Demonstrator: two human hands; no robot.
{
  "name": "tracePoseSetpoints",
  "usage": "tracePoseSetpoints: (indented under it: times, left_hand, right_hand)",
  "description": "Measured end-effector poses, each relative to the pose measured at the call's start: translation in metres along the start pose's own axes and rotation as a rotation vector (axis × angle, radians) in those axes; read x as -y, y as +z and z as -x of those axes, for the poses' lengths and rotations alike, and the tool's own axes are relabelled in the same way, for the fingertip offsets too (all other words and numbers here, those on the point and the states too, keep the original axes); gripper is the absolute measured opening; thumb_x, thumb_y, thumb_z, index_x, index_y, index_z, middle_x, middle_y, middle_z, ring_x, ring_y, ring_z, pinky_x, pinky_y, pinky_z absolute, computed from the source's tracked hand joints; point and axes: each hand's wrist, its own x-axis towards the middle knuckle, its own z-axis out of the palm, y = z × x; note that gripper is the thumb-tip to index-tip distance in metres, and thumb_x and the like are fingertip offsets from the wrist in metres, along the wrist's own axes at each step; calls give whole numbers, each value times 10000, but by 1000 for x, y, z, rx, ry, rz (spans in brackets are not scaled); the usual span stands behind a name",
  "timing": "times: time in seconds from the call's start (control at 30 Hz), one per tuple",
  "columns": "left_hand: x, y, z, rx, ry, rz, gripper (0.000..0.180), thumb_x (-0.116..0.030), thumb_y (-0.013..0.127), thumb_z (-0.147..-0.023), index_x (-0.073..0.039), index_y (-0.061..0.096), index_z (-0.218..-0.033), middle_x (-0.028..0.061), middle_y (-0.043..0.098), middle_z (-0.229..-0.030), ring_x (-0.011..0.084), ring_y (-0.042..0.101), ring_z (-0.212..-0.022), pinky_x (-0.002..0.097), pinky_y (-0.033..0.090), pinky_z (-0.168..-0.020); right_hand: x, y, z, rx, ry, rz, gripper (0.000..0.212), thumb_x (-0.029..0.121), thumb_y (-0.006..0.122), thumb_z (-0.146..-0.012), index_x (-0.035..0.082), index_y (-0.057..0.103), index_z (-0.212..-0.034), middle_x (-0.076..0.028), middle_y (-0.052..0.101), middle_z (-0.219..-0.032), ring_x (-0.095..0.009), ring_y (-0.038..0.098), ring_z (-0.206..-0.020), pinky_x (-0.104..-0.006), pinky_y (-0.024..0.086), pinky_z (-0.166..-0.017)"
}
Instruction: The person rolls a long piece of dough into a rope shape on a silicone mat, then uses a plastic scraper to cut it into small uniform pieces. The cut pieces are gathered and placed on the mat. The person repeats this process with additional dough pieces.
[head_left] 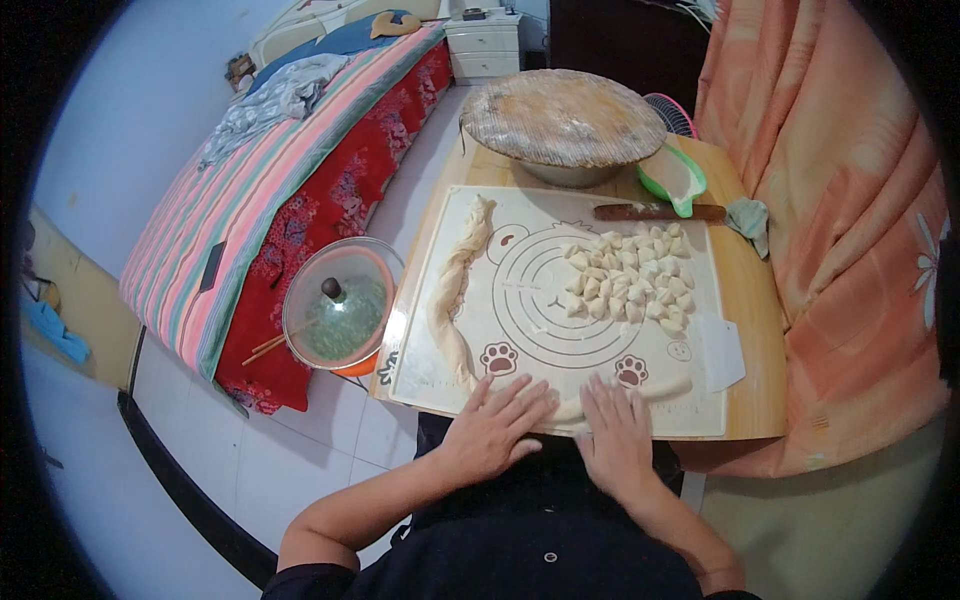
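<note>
A long rope of dough runs down the left side of a pale printed kneading mat and bends along its near edge. Both palms press on the near stretch. My left hand lies flat there, fingers stretched out. Beside it, my right hand is flat too, and the rolled dough end sticks out to its right. Several small cut dough pieces sit in a cluster on the mat's right half. A white dough scraper rests at the mat's right edge.
Behind the mat stands a large bowl under a round woven lid. A rolling pin, green scoop and cloth lie at the right back. Left of the table is a glass-lidded pot; an orange curtain hangs right.
</note>
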Motion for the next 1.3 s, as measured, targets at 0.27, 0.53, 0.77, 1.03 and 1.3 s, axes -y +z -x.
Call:
tracePoseSetpoints:
  times: [0.27,0.53,0.77,1.03,1.3]
  left_hand:
    - [45,8,-95,-233,-349,-131,642,-416,507,-947,-98,366,-1487,116,357,-1545,292,319,-1433,552,211,-1156]
    - [23,-1,-29,-28,-172,-64,627,-416,526,-935,-133,388,-1477,116,364,-1542,283,321,-1432,575,241,-1135]
    - [65,6,-75,-120,-295,-165,613,-437,532,-924,-137,429,-1449,84,385,-1531,263,335,-1427,549,238,-1147]
    - [87,-11,-30,-57,-160,-254,551,-434,549,-924,-168,487,-1402,36,453,-1482,237,345,-1422,510,212,-1169]
    - [103,-28,-34,-86,-170,-339,602,-329,646,-872,-92,479,-1400,69,451,-1483,222,358,-1418,507,216,-1166]
  right_hand:
    - [-28,11,-96,-266,181,81,605,349,517,-939,30,419,-1445,-149,355,-1539,-295,353,-1405,-460,202,-1181]
    - [-11,-5,-30,99,141,-36,629,362,493,-959,29,365,-1476,-148,274,-1580,-309,252,-1457,-521,131,-1190]
    - [-35,4,-79,-34,148,64,666,353,515,-950,42,309,-1503,-144,283,-1573,-304,261,-1447,-443,166,-1199]
    - [-61,-25,-14,-17,150,-16,598,303,641,-870,70,473,-1394,-140,458,-1429,-320,400,-1339,-482,274,-1139]
    - [-107,-37,-7,56,85,-47,414,148,583,-867,76,579,-1274,-117,550,-1272,-313,471,-1245,-456,371,-1048]
